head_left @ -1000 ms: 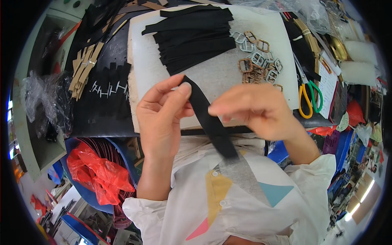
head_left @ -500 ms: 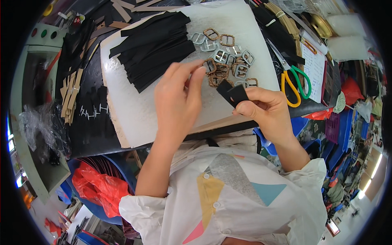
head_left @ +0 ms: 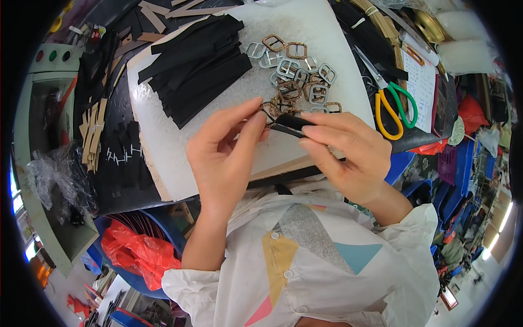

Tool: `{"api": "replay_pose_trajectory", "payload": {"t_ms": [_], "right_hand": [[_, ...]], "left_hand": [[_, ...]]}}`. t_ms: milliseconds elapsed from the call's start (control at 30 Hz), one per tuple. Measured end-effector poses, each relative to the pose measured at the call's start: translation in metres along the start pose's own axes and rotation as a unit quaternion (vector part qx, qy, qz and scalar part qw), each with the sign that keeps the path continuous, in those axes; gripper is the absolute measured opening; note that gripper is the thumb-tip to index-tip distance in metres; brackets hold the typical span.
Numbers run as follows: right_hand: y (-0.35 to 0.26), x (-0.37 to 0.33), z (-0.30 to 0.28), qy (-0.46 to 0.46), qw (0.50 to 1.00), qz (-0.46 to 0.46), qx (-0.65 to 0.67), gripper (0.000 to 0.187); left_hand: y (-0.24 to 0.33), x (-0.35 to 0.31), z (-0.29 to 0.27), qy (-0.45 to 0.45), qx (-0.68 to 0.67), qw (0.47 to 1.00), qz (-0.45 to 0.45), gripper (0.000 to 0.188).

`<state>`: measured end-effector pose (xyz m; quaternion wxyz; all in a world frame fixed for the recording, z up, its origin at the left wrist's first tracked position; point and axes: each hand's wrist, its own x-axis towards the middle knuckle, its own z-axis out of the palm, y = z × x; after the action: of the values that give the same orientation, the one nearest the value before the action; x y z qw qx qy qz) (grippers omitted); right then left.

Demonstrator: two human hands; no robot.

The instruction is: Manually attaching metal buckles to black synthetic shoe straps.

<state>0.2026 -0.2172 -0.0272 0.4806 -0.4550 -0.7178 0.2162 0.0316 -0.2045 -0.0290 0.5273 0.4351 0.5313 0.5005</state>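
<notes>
Between the thumb and fingers of my left hand (head_left: 220,150) is a small brownish buckle (head_left: 267,113), partly hidden by the fingertips. My right hand (head_left: 351,152) pinches a folded black strap (head_left: 291,124), its end against the buckle; whether it passes through the frame I cannot tell. Just beyond both hands lies a loose pile of silver and brown square buckles (head_left: 294,73) on the white board (head_left: 218,163). Left of that pile, many black strips (head_left: 196,68) are spread over one another.
Scissors (head_left: 395,106) with a yellow and a green handle lie right of the board, beside a written sheet (head_left: 418,82). Bundled tan strips (head_left: 93,133) and crumpled clear plastic (head_left: 57,174) are at the left. A blue bin with a red bag (head_left: 136,248) stands below the table edge.
My left hand has picked up a buckle from the pile and drawn it nearer. My right hand has brought the black strap left, up to that buckle.
</notes>
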Motion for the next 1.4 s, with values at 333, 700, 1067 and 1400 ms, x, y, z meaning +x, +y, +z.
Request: {"api": "replay_pose_trajectory", "payload": {"t_ms": [333,700,1067,1400], "right_hand": [[-0.007,-0.003,0.014,-0.006,0.996,-0.069,-0.050,0.023],[-0.014,0.001,0.013,-0.035,0.999,0.013,0.003,0.015],[-0.013,-0.004,0.008,-0.132,0.887,0.277,0.345,0.009],[-0.011,-0.005,0.011,-0.159,0.853,0.330,0.372,0.016]], "left_hand": [[-0.006,-0.026,-0.002,0.075,0.157,0.962,0.210,0.027],[-0.008,-0.035,-0.005,0.064,0.296,0.882,0.361,0.030],[0.006,-0.034,-0.033,-0.067,-0.078,0.994,-0.041,0.023],[0.008,-0.039,-0.030,-0.044,-0.059,0.996,-0.040,0.015]]}}
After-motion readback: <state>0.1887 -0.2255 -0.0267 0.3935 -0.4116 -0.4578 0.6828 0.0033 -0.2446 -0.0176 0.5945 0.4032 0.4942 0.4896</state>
